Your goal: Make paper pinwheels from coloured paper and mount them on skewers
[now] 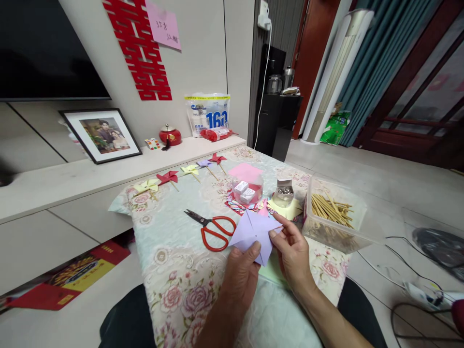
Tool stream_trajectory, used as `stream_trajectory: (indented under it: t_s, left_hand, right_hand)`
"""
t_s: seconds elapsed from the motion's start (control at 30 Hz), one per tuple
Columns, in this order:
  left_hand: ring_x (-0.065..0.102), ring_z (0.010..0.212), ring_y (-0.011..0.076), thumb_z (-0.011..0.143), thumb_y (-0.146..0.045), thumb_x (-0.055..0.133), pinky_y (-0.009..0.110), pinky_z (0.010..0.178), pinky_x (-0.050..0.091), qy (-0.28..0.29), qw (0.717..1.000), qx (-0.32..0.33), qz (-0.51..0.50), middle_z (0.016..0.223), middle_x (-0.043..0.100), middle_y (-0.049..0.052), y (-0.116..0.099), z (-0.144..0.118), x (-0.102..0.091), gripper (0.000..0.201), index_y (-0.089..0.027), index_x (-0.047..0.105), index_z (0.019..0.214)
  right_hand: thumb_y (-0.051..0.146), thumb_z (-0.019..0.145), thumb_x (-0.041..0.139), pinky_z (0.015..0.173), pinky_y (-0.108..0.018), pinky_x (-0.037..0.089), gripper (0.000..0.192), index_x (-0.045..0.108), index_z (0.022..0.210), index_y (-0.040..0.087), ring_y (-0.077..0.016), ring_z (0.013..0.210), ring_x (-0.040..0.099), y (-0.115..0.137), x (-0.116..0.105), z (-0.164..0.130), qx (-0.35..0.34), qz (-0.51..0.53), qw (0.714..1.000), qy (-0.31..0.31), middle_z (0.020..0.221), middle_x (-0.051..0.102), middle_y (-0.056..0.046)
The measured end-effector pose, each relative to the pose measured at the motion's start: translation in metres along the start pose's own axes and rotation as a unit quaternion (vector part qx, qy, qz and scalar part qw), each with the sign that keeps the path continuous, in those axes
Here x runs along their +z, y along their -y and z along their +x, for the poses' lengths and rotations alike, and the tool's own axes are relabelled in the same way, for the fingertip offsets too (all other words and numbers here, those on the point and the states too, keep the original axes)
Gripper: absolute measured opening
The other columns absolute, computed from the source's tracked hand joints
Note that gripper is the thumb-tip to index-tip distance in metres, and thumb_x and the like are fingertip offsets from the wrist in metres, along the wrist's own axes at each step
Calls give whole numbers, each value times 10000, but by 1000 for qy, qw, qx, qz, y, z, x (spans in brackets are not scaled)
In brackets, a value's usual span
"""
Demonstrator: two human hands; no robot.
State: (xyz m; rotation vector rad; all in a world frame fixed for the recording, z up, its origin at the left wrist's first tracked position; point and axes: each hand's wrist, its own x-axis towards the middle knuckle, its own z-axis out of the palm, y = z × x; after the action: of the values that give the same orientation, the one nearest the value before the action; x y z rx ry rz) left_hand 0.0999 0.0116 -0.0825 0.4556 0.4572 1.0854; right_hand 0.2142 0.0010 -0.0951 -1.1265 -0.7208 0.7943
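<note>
Between my hands is a purple paper square [250,232] with slits cut in from its corners and a small mark at its middle. My left hand [244,270] grips its near left side, thumb on top. At the right corner, my right hand [292,246] pinches the paper between thumb and fingers. Red-handled scissors [212,229] lie to the left, blades partly apart and pointing away. Under the hands, part of a green paper sheet [273,273] shows. Just beyond are yellow paper pieces [288,210] and a small tub of metal pins [284,191].
Several finished pinwheels, among them a red pinwheel [167,178], line the table's far left edge. A clear round container [237,193] holds small white boxes. At the right stands a plastic bin [328,234] of wooden sticks [331,210]. A flowered cloth [174,261] covers the table.
</note>
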Motion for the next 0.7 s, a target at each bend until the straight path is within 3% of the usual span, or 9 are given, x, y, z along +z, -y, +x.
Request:
stream_trajectory:
  t_s: [0.23,0.4,0.5,0.63,0.7]
  left_hand:
    - [661,1168,304,724,-225,828,397,1002,516,-57,998,20,24,1122,777,80,-7,3,-3,476,-198,683,1177]
    - [692,1112,306,747,-226,796,409,964,539,-81,996,25,41,1061,791,64,-7,4,-7,402,-195,682,1132]
    - [690,1116,325,737,-218,795,433,954,547,-95,994,14,45,998,800,66,-8,4,-9,381,-191,685,1101]
    - [707,1074,335,689,-213,819,444,936,557,-129,990,17,52,963,802,65,-10,4,-8,387,-190,696,1056]
    - [732,993,332,664,-223,832,444,910,567,-148,987,24,61,949,802,69,-11,4,-7,386,-178,700,1023]
  right_hand:
    - [322,743,802,638,-274,466,453,702,1177,239,-150,692,562,6,4,-5,17,-10,998,62,819,662,-6]
    - [333,756,803,628,-269,477,474,689,1207,242,-136,667,563,7,4,-7,14,-35,995,95,845,677,-5]
    - [346,768,806,678,-301,507,527,662,1265,247,-164,748,606,6,1,-6,4,-59,992,114,1011,695,-47]
    - [368,812,782,883,-400,513,499,654,1281,253,-280,1087,611,23,-4,-3,-71,-88,992,53,1231,657,-109]
    - [353,852,752,919,-407,504,432,660,1266,270,-280,1119,602,37,-6,-8,-120,-89,989,18,1252,649,-106]
